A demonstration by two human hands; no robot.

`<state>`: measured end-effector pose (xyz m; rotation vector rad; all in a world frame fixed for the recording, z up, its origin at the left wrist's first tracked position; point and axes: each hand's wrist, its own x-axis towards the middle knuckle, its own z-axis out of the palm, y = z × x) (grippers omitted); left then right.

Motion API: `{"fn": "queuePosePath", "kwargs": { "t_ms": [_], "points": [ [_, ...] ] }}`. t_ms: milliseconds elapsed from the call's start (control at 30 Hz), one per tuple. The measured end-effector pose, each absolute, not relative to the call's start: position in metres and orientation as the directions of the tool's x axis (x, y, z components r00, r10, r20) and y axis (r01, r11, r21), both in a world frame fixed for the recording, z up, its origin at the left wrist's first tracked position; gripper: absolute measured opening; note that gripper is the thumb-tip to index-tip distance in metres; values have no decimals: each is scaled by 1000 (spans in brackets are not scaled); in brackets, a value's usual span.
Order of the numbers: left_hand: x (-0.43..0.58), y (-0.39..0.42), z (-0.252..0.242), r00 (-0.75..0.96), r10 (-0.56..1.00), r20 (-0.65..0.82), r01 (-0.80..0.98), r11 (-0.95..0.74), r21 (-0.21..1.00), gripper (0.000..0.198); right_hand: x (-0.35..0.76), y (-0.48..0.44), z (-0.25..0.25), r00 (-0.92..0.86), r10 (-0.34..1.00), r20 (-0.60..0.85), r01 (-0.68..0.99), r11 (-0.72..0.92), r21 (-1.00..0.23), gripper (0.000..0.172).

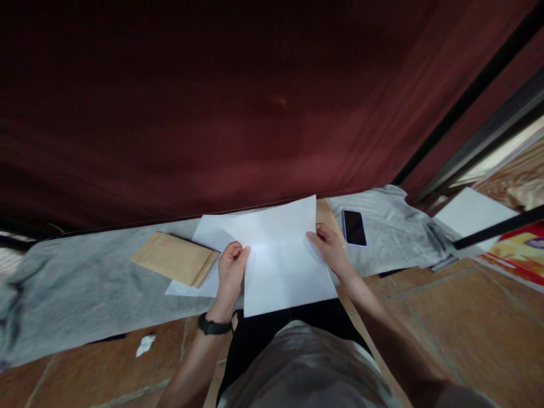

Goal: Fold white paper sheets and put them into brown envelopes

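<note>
A large white sheet of paper (284, 260) with faint fold creases is held up in front of my body. My left hand (232, 263), a dark band on its wrist, pinches the sheet's left edge. On the opposite edge, my right hand (329, 246) grips the paper between thumb and fingers. Left of my left hand lies a brown paper envelope (174, 258), partly on top of another white sheet (204, 226). A piece of brown paper (326, 212) shows behind the right edge of the held sheet; most of it is hidden.
A phone (354, 228) lies on the grey cloth (385, 232) covering the long narrow surface. Behind rises a dark red curtain (255, 141). Black poles (467, 102) stand at right. A crumpled white scrap (145, 344) is on the tiled floor (106, 368).
</note>
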<state>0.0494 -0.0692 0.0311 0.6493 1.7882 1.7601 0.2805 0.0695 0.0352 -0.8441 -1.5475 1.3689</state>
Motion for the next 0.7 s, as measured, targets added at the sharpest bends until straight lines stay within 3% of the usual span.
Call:
{"fn": "queuePosePath", "kwargs": {
  "t_ms": [133,300,467,600,700],
  "points": [
    [47,-55,-6,-744,659,-105,-22,134,991,31,266,83,-13,-354,925,141,49,168,-984,25],
    [43,-47,-36,-764,644,-41,113,197,974,37,274,79,-51,-310,940,146,294,240,-925,51],
    [37,-46,-53,-758,649,63,288,246,926,45,291,36,-68,-532,786,314,498,591,-635,51],
    [37,-44,-54,-747,662,69,325,273,905,41,300,-1,-68,-762,603,238,473,768,-431,55],
    [37,-38,-53,-765,642,52,284,265,921,38,304,-10,-64,-837,513,188,428,830,-359,60]
  ]
}}
